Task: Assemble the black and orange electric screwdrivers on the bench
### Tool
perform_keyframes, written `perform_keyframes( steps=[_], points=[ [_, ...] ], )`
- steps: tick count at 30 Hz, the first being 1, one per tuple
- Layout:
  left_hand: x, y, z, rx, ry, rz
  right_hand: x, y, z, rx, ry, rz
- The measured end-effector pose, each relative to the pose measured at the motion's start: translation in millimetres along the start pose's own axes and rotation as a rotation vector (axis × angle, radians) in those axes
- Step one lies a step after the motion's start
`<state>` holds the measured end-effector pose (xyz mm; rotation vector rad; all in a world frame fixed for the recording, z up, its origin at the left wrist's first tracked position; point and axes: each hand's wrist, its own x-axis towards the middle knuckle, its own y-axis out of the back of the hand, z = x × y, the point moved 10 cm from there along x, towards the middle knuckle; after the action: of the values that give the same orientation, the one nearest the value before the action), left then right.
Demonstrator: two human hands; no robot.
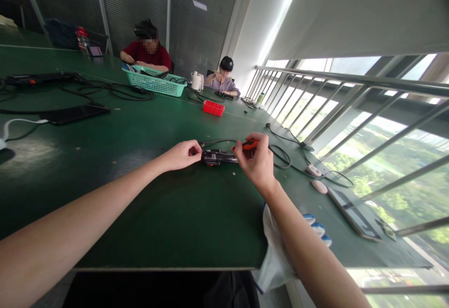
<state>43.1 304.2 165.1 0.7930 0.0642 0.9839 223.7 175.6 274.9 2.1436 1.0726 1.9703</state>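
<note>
A long black device (219, 157), its exact kind unclear, lies on the green table with a thin cable behind it. My left hand (184, 155) is at its left end, thumb and forefinger pinched together; whatever they hold is hidden. Over the device's right part, my right hand (257, 160) is closed around an orange-and-black screwdriver (249, 145). The shaft slants left toward the device, and I cannot tell where its tip rests.
A red bin (213, 108) and a turquoise basket (157, 83) stand farther back, near two seated people. White-and-blue gloves (275, 247) lie at the front edge under my right forearm. At right are a tablet (354, 212), cables and a metal railing (351, 81).
</note>
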Motion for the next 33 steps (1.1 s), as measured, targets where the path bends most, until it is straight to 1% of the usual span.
perform_keyframes(
  steps=[3, 8, 12, 16, 19, 21, 24, 27, 30, 33],
  points=[
    [-1.1, -1.3, 1.1, -0.016, -0.007, -0.027, -1.2, 0.1, 4.7, 0.006, -0.049, 0.019],
    [-1.8, -0.3, 3.6, -0.003, -0.008, -0.031, -2.1, -13.5, 6.1, -0.035, -0.058, -0.064],
    [-1.3, -0.5, 4.5, -0.008, -0.033, -0.025, -1.1, -18.1, 2.8, 0.004, -0.041, -0.112],
    [-1.8, -1.5, 3.8, -0.025, -0.041, -0.038, 1.3, -13.3, -3.6, -0.015, -0.005, -0.122],
    [-2.6, -1.2, 4.2, -0.018, -0.049, -0.039, 0.6, -4.5, -2.9, 0.011, -0.048, -0.065],
    [-2.9, -1.1, 4.4, -0.012, -0.053, -0.038, -1.9, -4.9, -5.7, 0.08, -0.061, -0.062],
    [-3.2, -1.4, 4.9, -0.012, -0.057, -0.04, -7.0, -18.9, -16.9, 0.151, -0.025, -0.149],
    [-3.3, -1.7, 5.9, -0.01, -0.059, -0.043, -11.0, -32.6, -25.9, 0.146, 0.012, -0.21],
    [-3.1, -1.6, 6.7, -0.012, -0.054, -0.044, -12.0, -38.0, -31.6, 0.101, 0.046, -0.214],
    [-3.1, -0.2, 7.3, -0.027, -0.043, -0.032, -11.4, -35.0, -40.9, 0.063, 0.114, -0.19]
  ],
)
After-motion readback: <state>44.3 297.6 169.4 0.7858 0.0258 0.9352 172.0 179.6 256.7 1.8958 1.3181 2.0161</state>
